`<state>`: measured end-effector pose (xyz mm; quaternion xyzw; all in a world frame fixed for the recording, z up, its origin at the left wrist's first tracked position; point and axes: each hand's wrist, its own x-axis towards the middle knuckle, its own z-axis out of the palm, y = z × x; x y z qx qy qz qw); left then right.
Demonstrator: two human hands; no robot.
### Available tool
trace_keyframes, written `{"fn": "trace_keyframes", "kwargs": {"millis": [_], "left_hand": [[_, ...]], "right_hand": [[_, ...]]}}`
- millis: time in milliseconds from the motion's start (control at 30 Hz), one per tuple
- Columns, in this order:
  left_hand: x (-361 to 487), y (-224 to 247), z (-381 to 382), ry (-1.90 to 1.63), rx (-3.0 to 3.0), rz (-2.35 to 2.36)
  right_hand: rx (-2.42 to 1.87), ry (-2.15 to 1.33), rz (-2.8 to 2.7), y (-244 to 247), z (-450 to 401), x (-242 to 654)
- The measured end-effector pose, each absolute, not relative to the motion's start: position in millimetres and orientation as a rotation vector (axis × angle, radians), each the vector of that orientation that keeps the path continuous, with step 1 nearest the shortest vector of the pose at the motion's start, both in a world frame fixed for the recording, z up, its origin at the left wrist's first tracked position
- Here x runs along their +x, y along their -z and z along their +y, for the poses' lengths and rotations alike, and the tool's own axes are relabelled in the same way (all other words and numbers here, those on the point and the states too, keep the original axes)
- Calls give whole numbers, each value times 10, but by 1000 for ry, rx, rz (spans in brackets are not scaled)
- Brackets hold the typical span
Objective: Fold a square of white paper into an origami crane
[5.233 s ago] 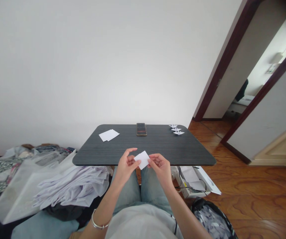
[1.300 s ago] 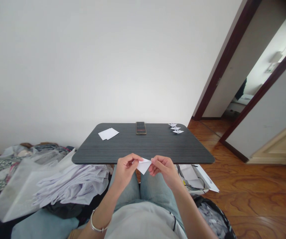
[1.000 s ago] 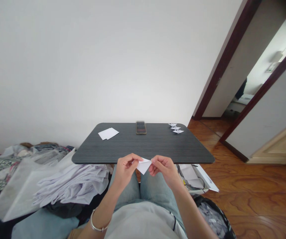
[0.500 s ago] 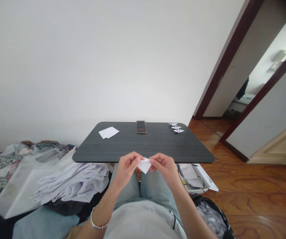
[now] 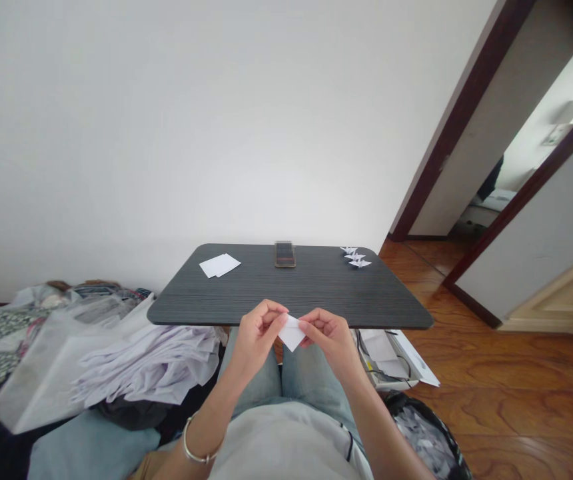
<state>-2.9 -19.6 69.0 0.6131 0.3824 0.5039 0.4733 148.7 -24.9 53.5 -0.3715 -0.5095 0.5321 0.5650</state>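
Just past the near edge of the dark table (image 5: 246, 293), a small folded piece of white paper (image 5: 292, 336) is held above my lap, one corner pointing down toward me. My left hand (image 5: 260, 333) pinches its left side between thumb and fingers. On its right side my right hand (image 5: 327, 333) has the same kind of pinch. White paper squares (image 5: 220, 265) overlap at the table's left. Toward the right back corner, small folded paper cranes (image 5: 359, 264) stand in a short row. A phone-like device (image 5: 285, 255) rests at the middle of the far edge.
Clothes and a white folded cloth (image 5: 151, 367) are piled at the left. Under the table's right side sits a box (image 5: 386, 360) with papers and cables. A black bag of paper scraps (image 5: 426, 437) stands on the wooden floor (image 5: 516, 387). A white wall rises behind the table.
The folded paper has turned slightly in my fingers and shows more of its diamond shape. My left fingers have shifted a little along its upper edge. The view has moved slightly.
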Motion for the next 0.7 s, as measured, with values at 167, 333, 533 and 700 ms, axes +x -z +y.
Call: {"fn": "trace_keyframes", "kwargs": {"millis": [167,333,533,700], "left_hand": [[-14,-702,-202,-1278,1508,929],[4,-685,-193,-1219,1413,853],[-4,-674,-169,-1202,1430,936],[-11,-704,-156,-1160,1458,943]], "right_hand": [[-889,-1228,-1195,-545,-243,1475],[-898,-1197,-1197,-550,-250,1464],[-900,-1194,-1188,-532,-256,1460],[-906,-1198,-1184,-536,-276,1463]]}}
